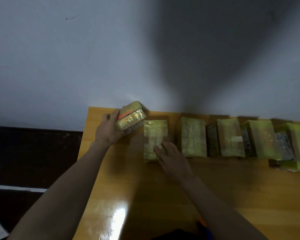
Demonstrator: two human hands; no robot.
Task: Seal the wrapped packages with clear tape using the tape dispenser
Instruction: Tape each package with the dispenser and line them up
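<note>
Several yellow-green wrapped packages lie in a row along the far edge of the wooden table (163, 196). My left hand (107, 130) grips the leftmost package (131, 116), which is tilted and raised at the table's back left corner; it shows an orange strip on top. My right hand (171, 156) rests with fairly straight fingers on the near end of the second package (154, 135), which lies flat. No tape dispenser is in view.
More wrapped packages (192, 135) (230, 137) (260, 139) (296, 144) line up to the right. A pale wall stands right behind the table. Dark floor lies to the left of the table edge. A bright glare marks the near tabletop.
</note>
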